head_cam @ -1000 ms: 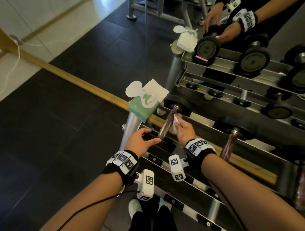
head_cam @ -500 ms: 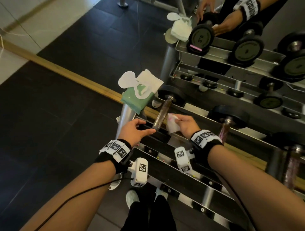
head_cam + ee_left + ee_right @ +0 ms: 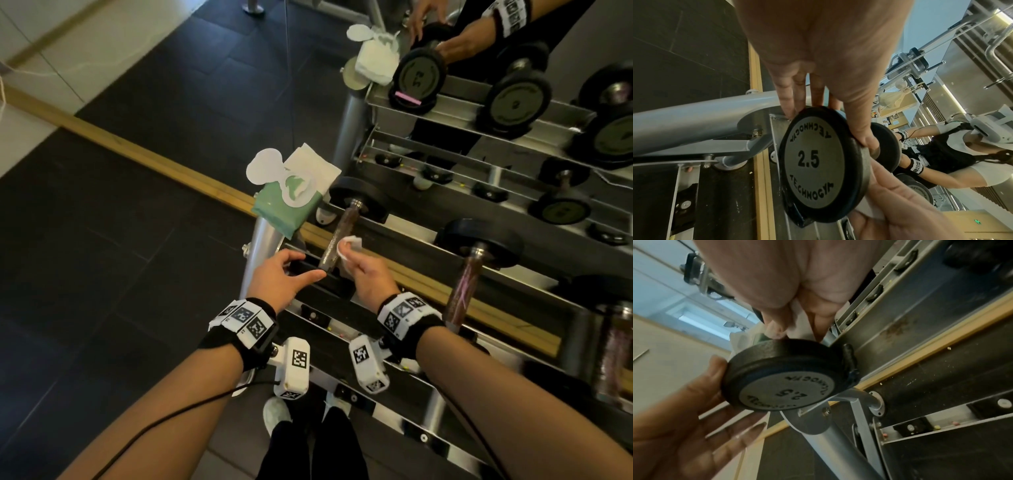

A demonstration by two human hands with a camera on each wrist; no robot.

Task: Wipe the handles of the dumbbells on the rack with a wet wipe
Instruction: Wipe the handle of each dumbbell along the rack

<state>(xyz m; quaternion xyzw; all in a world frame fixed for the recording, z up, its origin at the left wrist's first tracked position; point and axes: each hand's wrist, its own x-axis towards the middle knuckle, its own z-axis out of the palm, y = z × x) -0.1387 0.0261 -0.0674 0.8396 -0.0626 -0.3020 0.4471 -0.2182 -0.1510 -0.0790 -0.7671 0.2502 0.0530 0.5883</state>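
A 2.5 dumbbell lies at the left end of the rack's top shelf, its brownish handle [image 3: 342,226] running away from me to the far disc [image 3: 359,202]. My left hand [image 3: 308,265] holds the near disc [image 3: 818,160] by its rim, thumb [image 3: 865,134] on one side and fingers [image 3: 787,100] behind. My right hand [image 3: 346,253] pinches a crumpled white wet wipe [image 3: 349,245] and presses it against the right side of the handle, about halfway along. In the right wrist view the wipe [image 3: 799,324] shows between finger and thumb above the disc [image 3: 781,382].
A green wet-wipe pack [image 3: 291,202] with its flap open sits on the rack's grey post [image 3: 263,236]. A second dumbbell [image 3: 479,243] lies to the right, with more beyond it. A wall mirror behind the wooden sill [image 3: 171,164] repeats the rack and my hands. Lower shelves are below.
My right hand has shifted the wipe a little on the handle, from a flat fold to a crumpled bunch. The left hand stays on the near disc. The head camera has tilted.
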